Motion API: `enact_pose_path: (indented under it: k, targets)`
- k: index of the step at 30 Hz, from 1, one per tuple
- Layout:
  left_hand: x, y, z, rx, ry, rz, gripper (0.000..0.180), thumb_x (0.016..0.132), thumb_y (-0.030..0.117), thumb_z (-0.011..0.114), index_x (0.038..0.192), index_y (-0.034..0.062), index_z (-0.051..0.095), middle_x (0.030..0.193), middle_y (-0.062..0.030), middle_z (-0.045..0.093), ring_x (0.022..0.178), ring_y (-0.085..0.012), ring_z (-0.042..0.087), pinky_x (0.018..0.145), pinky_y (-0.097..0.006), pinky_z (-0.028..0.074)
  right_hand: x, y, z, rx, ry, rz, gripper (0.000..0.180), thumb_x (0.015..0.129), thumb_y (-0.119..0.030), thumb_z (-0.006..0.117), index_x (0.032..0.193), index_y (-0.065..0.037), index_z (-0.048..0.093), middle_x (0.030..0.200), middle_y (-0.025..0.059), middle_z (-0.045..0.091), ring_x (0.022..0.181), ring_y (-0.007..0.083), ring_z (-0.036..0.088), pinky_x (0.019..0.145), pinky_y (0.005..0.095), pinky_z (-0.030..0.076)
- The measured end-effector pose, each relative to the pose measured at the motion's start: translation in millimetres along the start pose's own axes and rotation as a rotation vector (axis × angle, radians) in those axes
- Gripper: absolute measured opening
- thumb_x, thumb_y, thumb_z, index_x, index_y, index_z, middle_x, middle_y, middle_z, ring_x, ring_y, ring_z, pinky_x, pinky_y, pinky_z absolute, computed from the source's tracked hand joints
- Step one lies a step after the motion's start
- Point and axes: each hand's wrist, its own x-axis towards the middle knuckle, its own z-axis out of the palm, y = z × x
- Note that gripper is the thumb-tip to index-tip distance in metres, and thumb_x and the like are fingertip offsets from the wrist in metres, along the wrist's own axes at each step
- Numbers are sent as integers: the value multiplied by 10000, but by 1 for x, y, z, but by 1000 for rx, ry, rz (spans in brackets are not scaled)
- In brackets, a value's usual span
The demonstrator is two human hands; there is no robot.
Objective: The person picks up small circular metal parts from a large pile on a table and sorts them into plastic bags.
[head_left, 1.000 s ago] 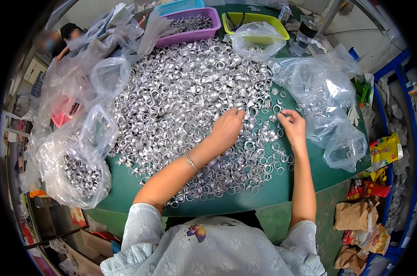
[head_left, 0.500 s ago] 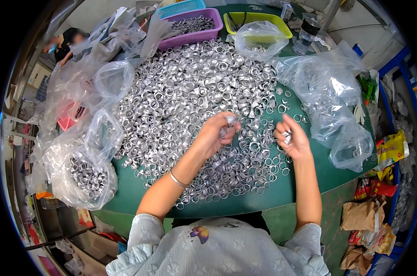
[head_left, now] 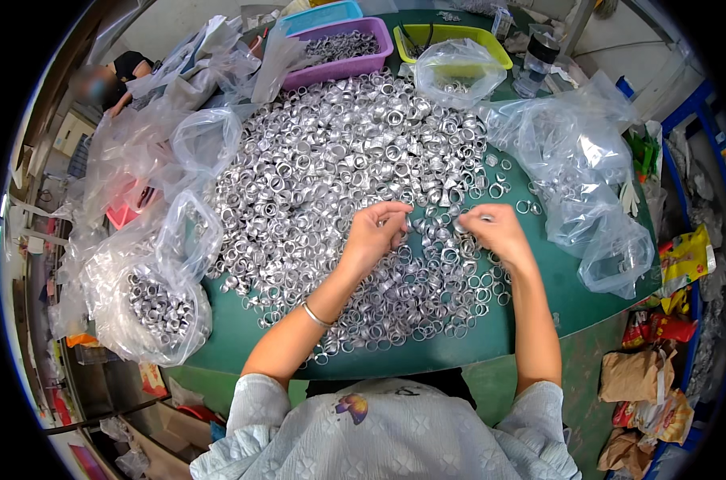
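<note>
Both hands have lifted a little off the heap since the earlier frame and now face each other above its near edge, fingertips drawn closer together.

Green table (head_left: 243, 336): round top, mostly covered. Its near rim bends across the lower middle of the view.

Heap of metal rings (head_left: 323, 168): silver, short tube-like pieces, spread over the middle of the table from the far tubs down to the near edge. Loose single rings lie scattered at the right fringe.

Clear plastic bags: one open bag (head_left: 151, 308) at near left holds a batch of rings; empty crumpled ones lie along the left side. Another cluster of bags (head_left: 587, 176) sits at the right, well apart from the hands. One bag (head_left: 457, 72) sits in front of the yellow tub.

Tubs at the far edge: purple tub (head_left: 343, 50) with rings inside, blue tub (head_left: 323, 14) behind it, yellow tub (head_left: 451, 36) to the right.

Left hand (head_left: 371, 236): over the heap, fingers curled, thumb and fingertips pinched on a ring at its right side. A thin bracelet (head_left: 315, 314) sits on the wrist.

Right hand (head_left: 499, 232): just beside the left, fingers bent, tips pinched on a small ring at its left side; exact grip too small to resolve.
</note>
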Motion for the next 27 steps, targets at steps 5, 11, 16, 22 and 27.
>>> enact_pose_path:
  k: [5, 11, 16, 22, 27]
  targets:
    - [23, -9, 5, 630, 41, 486, 156, 847, 37, 586, 974, 25, 676, 741, -79, 650, 577, -126, 569, 503, -258, 440, 2, 13, -23, 844, 9, 138, 130, 831, -163, 653, 831, -45, 597, 685, 24, 550, 479, 91, 457, 368, 207, 301]
    - [56, -6, 45, 1291, 6, 552, 300, 773, 352, 679, 818, 56, 650, 753, -138, 651, 640, -310, 639, 549, -404, 495, 28, 12, -20, 828, 29, 191, 200, 814, -180, 677, 927, -54, 572, 703, 39, 573, 500, 111, 527, 365, 197, 361]
    - [63, -16, 58, 1372, 14, 589, 239, 741, 261, 700, 809, 46, 621, 752, -138, 629, 657, -325, 635, 563, -406, 503, 47, 23, -5, -160, 278, 24, 235, 742, -208, 735, 781, 6, 648, 643, 121, 626, 555, 243, 619, 465, 323, 466]
    - [60, -25, 44, 844, 34, 461, 131, 790, 155, 607, 857, 45, 632, 724, -90, 606, 612, -249, 605, 525, -358, 467, 45, 4, 12, -903, 309, -26, 338, 739, -340, 719, 762, -7, 667, 801, 211, 649, 780, 373, 636, 660, 446, 505]
    - [39, -1, 15, -192, -223, -98, 238, 900, 194, 406, 924, 16, 562, 698, -67, 584, 471, -106, 442, 390, -238, 334, 35, 7, 4, -1034, 239, -185, 206, 776, -237, 656, 818, -36, 672, 790, 196, 650, 761, 367, 638, 667, 455, 509]
